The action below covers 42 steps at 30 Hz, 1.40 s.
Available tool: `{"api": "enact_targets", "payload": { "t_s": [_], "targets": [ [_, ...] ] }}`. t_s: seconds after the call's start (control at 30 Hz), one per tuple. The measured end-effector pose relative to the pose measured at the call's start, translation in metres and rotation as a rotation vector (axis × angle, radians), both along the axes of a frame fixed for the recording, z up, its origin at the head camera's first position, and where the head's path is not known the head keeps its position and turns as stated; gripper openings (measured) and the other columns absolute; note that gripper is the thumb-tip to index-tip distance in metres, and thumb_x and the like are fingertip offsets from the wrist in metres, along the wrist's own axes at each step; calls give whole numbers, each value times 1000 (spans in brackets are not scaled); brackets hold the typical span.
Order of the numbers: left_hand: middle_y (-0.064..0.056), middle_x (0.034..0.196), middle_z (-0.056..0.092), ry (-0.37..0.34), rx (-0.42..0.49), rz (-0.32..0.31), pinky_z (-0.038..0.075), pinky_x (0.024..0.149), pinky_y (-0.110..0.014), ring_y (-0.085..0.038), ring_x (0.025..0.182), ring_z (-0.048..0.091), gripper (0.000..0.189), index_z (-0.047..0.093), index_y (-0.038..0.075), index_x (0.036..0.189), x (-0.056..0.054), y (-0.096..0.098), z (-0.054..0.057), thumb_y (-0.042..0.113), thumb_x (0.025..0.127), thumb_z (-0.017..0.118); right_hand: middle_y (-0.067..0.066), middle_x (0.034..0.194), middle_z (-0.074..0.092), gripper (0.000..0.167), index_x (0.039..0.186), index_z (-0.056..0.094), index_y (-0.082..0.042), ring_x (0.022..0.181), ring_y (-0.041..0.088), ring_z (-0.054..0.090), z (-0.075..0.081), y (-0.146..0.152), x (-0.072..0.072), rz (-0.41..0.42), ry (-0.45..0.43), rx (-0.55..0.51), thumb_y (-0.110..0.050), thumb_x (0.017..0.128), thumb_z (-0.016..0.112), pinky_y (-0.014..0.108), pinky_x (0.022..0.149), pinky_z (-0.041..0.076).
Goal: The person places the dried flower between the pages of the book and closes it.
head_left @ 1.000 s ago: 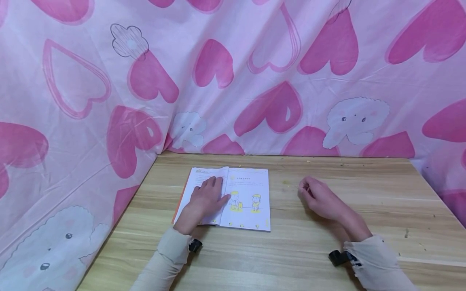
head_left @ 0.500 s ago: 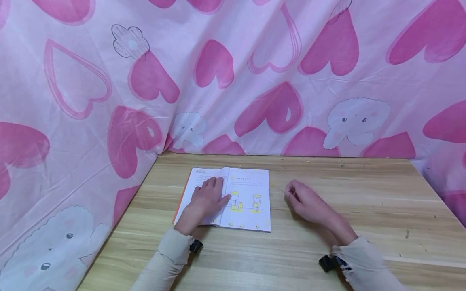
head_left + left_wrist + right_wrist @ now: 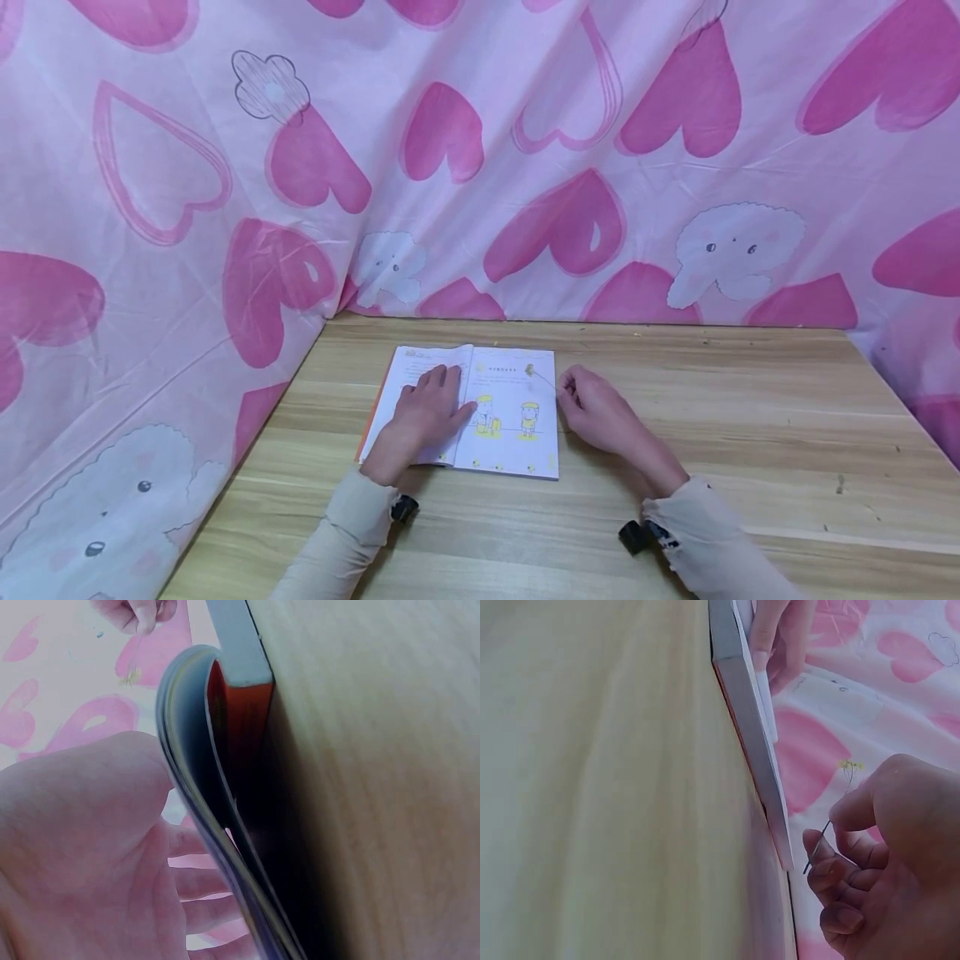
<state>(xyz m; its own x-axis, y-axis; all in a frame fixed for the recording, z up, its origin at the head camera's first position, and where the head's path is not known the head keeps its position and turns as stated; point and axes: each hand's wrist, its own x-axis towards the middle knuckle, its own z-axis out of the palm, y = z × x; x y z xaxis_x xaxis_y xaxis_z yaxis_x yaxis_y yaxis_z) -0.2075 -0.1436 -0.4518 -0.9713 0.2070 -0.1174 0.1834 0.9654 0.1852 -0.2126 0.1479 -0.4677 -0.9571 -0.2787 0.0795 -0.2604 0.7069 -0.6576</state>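
Observation:
An open book (image 3: 510,450) with yellow cartoon drawings lies on the wooden table. My left hand (image 3: 427,410) rests spread on its left page, thumb reaching over the fold. In the left wrist view the palm of the left hand (image 3: 90,847) is beside the curved pages (image 3: 187,750). At the book's right edge, my right hand (image 3: 600,412) pinches the thin stem of a small yellow flower (image 3: 529,369), whose head shows over the upper part of the right page. The right wrist view shows the yellow flower head (image 3: 850,765) beyond the thumb and finger.
Pink cloth (image 3: 555,208) printed with hearts and white cartoon animals hangs behind and to the left of the wooden table (image 3: 750,400). Small dark specks (image 3: 840,483) mark the tabletop at the right. Both wrists carry a black camera (image 3: 633,537).
My right hand has moved left to the book's right edge, bringing the flower over the right page. The left hand and the book have stayed in place.

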Motion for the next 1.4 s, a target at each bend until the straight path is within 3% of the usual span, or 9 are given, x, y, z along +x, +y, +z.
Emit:
{"api": "enact_targets", "payload": {
  "t_s": [0.27, 0.73, 1.0, 1.17, 1.4],
  "targets": [
    [-19, 165, 46, -18, 3, 2, 43, 117, -68, -39, 153, 46, 73, 38, 9, 162, 0, 1, 2, 52, 107, 62, 5, 94, 65, 10, 112, 63, -8, 83, 17, 59, 3, -24, -9, -42, -81, -53, -15, 107, 57, 28, 71, 49],
    [-19, 167, 43, -26, -3, 2, 42, 118, -67, -38, 154, 44, 74, 37, 9, 163, -1, 2, 3, 51, 107, 62, 4, 99, 69, 11, 112, 66, -10, 89, 18, 63, -3, -33, -12, -90, -126, 5, -18, 107, 60, 32, 78, 52],
    [-18, 167, 44, -29, -7, 9, 42, 118, -66, -37, 154, 45, 72, 37, 10, 163, -1, 2, 2, 50, 108, 61, 4, 100, 72, 18, 121, 73, -10, 88, 18, 63, -1, -24, -16, -24, -95, -36, -16, 105, 67, 32, 77, 52],
    [-19, 165, 45, -19, -6, 6, 43, 116, -67, -38, 153, 46, 72, 38, 10, 162, 0, 1, 2, 51, 108, 61, 0, 95, 71, 31, 134, 77, -20, 83, 17, 60, -1, -17, -18, 39, -73, -3, -14, 104, 70, 30, 71, 50],
    [-18, 164, 46, -15, -7, 2, 44, 116, -67, -38, 152, 47, 71, 38, 10, 161, 0, 1, 1, 51, 108, 61, -4, 87, 67, 32, 134, 79, -22, 82, 15, 56, -2, -11, -17, 105, -61, 43, -16, 102, 75, 28, 71, 46]
  ]
}}
